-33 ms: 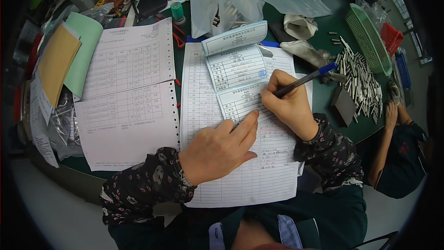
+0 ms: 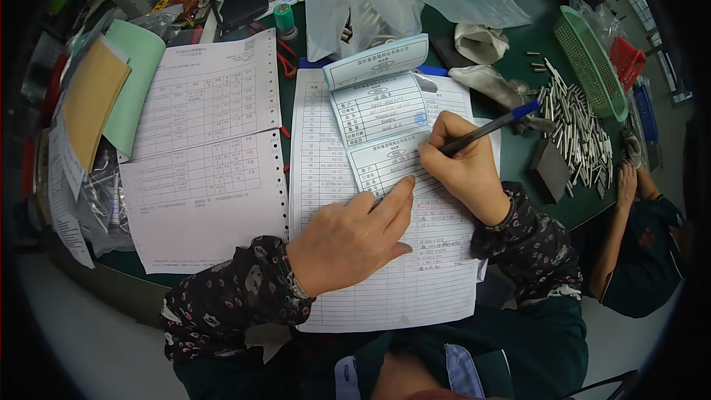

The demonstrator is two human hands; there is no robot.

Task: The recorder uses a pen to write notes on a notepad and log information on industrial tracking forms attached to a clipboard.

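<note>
My right hand (image 2: 466, 167) is closed round a dark pen with a blue cap end (image 2: 489, 128), its tip hidden behind my fingers over a strip of printed labels (image 2: 381, 107). The strip is pale with a blue-green tint, and its top label curls up. My left hand (image 2: 355, 233) lies flat, fingers stretched out, on the strip's lower end. Beneath it all is a lined sheet (image 2: 370, 300) with handwritten entries, on a clipboard whose blue edge shows at the top. To the left lie printed forms (image 2: 207, 230) with punched edges.
Many metal pins (image 2: 574, 133) are heaped at the right beside a green basket (image 2: 592, 59) and a dark block (image 2: 549, 170). Gloves (image 2: 481, 43) and a plastic bag (image 2: 359, 7) lie behind the clipboard. At the far right another person's arm (image 2: 618, 215) reaches to the table.
</note>
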